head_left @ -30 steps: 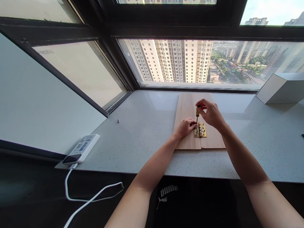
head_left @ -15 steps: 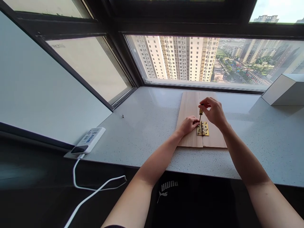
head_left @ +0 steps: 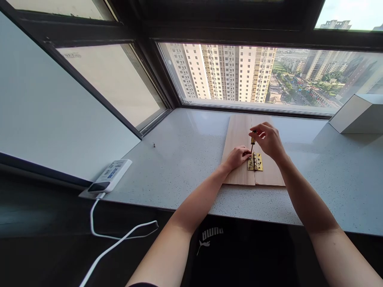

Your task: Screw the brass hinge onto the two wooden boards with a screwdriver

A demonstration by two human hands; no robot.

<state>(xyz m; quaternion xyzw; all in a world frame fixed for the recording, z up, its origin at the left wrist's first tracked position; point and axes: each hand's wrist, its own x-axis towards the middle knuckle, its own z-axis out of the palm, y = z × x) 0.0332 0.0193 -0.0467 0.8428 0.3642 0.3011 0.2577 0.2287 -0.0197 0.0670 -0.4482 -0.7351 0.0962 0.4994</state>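
The dark shirt (head_left: pixel 239 251) reads PUMA (head_left: pixel 212 234) in white, upside down, beside its cat logo (head_left: pixel 202 248); the power strip's label (head_left: pixel 112 174) is illegible.

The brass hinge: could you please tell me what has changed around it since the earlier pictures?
The view has drifted, shifting everything slightly right in frame. The right hand has only adjusted its fingers on the screwdriver. The left hand and the hinge stayed as they were.

A hinge (head_left: pixel 255 162) of shiny brass, boards (head_left: pixel 238 159) of pale matt wood, a screwdriver (head_left: pixel 253 140) with a thin metal shaft, a sill (head_left: pixel 191 131) of polished speckled stone, a power strip (head_left: pixel 110 175) of smooth white plastic, all as they appeared.
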